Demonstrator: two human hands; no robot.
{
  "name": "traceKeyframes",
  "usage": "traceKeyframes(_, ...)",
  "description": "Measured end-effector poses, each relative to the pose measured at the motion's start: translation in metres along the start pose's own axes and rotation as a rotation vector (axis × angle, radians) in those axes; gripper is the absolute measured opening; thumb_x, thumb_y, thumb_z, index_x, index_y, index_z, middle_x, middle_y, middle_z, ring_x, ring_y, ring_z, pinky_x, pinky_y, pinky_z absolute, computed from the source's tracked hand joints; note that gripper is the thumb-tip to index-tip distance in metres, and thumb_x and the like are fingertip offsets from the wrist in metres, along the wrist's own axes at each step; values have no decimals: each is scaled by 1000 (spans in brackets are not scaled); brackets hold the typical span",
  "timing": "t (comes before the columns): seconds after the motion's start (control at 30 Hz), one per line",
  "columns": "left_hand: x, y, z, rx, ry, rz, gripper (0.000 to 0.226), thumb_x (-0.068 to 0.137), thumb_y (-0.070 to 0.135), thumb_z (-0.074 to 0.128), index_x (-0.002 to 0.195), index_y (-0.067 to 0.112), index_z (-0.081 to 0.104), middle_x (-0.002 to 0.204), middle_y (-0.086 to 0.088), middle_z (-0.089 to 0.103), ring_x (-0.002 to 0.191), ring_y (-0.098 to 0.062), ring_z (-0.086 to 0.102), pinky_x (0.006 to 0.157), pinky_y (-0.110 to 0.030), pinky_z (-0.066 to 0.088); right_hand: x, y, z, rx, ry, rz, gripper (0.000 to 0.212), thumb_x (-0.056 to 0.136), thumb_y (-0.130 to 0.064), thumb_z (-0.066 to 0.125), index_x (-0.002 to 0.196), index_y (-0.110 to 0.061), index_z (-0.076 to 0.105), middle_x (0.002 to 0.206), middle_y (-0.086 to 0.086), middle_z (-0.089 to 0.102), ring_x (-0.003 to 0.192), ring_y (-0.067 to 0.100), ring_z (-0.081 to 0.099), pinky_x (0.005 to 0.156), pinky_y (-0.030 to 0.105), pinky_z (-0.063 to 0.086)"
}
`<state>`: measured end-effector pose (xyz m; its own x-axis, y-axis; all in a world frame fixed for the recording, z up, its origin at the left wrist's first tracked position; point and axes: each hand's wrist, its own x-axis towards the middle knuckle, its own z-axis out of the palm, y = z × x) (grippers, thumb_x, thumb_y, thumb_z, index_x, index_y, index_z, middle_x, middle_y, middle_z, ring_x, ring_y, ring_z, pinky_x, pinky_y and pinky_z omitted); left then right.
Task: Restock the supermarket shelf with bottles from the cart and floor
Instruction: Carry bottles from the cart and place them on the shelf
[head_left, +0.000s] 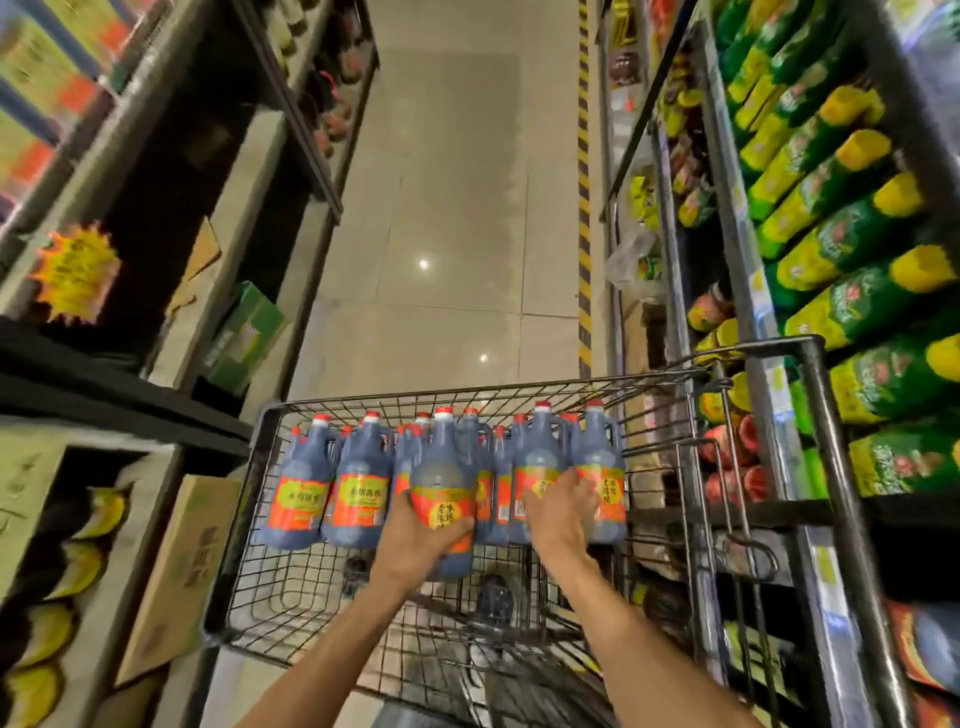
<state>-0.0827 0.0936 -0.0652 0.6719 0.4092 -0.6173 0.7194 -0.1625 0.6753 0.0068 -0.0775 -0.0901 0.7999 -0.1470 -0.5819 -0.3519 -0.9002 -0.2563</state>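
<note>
A wire shopping cart (270, 415) stands in the aisle in front of me. Several dark bottles with red caps and red-and-yellow labels stand in it, such as one at the left (304, 483). My left hand (415, 540) is wrapped around the lower part of a bottle (441, 467) raised a little above the others. My right hand (563, 512) reaches in with fingers spread, touching the labels of two bottles at the right end (602, 467); it grips nothing clearly.
Shelves line both sides of the aisle. The right shelf (748, 291) holds green and yellow packages (852, 306). On the left are a cardboard box (176, 577), a green box (244, 332) and a yellow price burst (75, 273). Tiled floor (447, 208) stretches ahead.
</note>
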Motion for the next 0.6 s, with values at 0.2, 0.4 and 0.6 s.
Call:
traceKeyframes(0.2, -9, -8, -18, -26, 79, -29, 67, 75, 23, 90, 120, 20, 41, 102, 8, 59, 86, -2, 58, 60, -7, 46, 22, -17, 18, 161, -108, 180, 97, 77, -60, 78, 143, 0, 41, 145, 23, 40, 132, 42, 44, 106, 48, 43)
traceKeyframes(0.4, -17, -13, -26, -37, 113, -48, 75, 69, 35, 93, 124, 21, 44, 108, 5, 62, 95, -11, 63, 72, -16, 46, 109, 29, 108, 430, -319, 153, 155, 12, -88, 75, 141, -6, 50, 126, 10, 68, 106, 28, 70, 90, 42, 59)
traceKeyframes(0.6, -21, -17, -30, -16, 121, -37, 72, 72, 37, 91, 124, 23, 44, 105, 10, 61, 88, 0, 59, 68, -11, 43, 56, 11, 54, 586, -304, 122, 130, 41, -69, 91, 146, -10, 40, 127, 6, 66, 110, 28, 68, 98, 45, 55)
